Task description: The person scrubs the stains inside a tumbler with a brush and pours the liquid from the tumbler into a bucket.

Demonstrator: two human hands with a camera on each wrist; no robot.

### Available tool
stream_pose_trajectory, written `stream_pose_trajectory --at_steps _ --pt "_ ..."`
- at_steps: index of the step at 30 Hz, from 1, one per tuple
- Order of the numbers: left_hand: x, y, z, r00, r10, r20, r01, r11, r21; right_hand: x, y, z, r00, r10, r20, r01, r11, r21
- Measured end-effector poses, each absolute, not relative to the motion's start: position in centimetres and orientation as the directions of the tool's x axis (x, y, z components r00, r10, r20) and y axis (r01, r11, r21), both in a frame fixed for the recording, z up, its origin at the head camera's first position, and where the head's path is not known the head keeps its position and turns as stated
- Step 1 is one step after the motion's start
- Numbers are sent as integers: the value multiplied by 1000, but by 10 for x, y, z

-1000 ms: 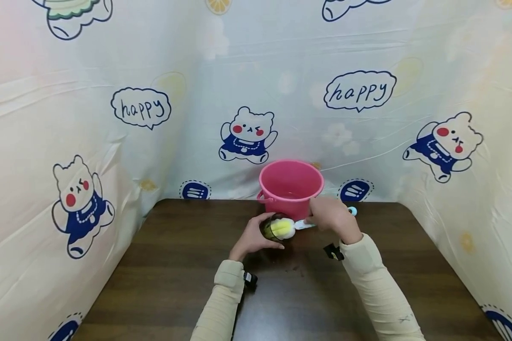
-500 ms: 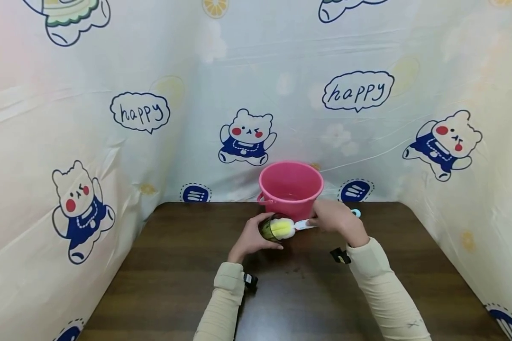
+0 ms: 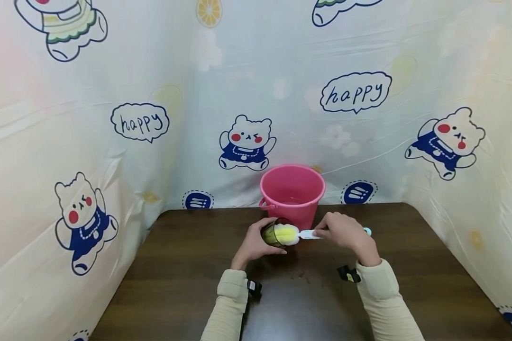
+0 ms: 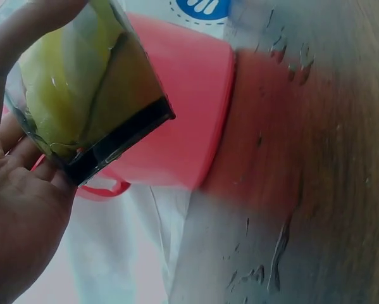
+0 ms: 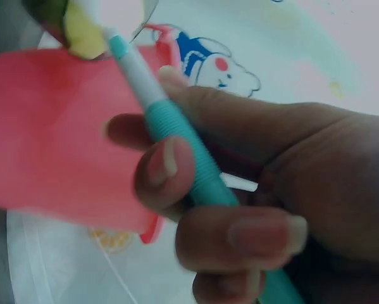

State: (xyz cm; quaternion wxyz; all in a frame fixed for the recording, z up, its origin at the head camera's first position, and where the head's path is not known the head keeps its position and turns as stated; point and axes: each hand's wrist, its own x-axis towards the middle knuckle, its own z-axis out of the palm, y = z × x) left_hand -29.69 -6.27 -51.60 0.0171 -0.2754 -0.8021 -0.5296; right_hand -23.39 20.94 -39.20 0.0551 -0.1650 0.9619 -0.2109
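My left hand grips a tinted see-through cup, tipped on its side with its mouth toward the right. In the head view, the yellow and white sponge head of a bottle brush sits partly inside the cup and partly out of its mouth. Through the cup's wall, yellow sponge shows in the left wrist view. My right hand holds the brush by its white and teal handle, fingers curled round the ribbed part. The handle's end sticks out behind the hand.
A pink bucket with a side handle stands just behind the cup, near the table's back edge. Water drops and streaks lie on the dark wooden table. A printed cloth hangs round the back and sides.
My right hand has shifted right and toward me, drawing the brush slightly outward, so more white handle shows. The left hand keeps the cup nearly in place. The head view has tilted up a little.
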Motion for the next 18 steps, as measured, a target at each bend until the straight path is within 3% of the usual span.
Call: stream_pose_trajectory --at_steps 7,14,18 --pt "-295 -62 -519 -844 441 306 459 296 838 -221 205 -390 -942 -334 -29 -283 838 -467" --pt "-295 -63 -518 -821 470 324 488 283 826 -220 207 -395 -973 -218 -69 -159 863 -480" --pt "-295 -64 -516 -820 492 294 481 311 820 -217 207 -396 -962 -254 -99 -171 845 -507"
